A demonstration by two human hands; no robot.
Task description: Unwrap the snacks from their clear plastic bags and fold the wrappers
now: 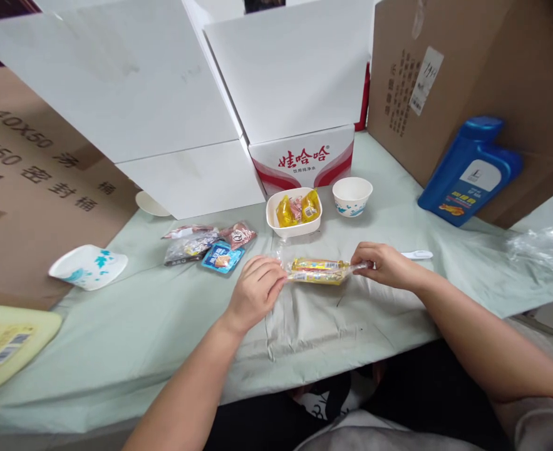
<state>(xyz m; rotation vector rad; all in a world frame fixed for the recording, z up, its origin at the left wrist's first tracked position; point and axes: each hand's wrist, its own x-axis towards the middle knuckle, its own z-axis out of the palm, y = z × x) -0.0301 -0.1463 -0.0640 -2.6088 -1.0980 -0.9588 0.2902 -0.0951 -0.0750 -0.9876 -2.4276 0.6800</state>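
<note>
Both my hands grip a clear plastic bag with yellow-wrapped sausage-like sticks [320, 274] inside, low over the table. My left hand [258, 287] pinches the bag's left end between thumb and fingers. At its right end, the fingers of my right hand [383, 264] are closed on the gathered plastic. Just beyond stands a white rectangular bowl [294, 230] with yellow and pink wrapped snacks [297, 208] in it. A white paper cup with a blue leaf print [352, 199] is beside that bowl. Partly behind my right hand lies a white plastic handle [419, 255].
Several snack packets [194, 244], one a blue packet [223, 257], lie left of the bowl. A tipped paper cup [91, 266] is farther left. White boxes [299, 75] and a brown carton [445, 81] wall the back. A blue bottle [468, 172] leans at right.
</note>
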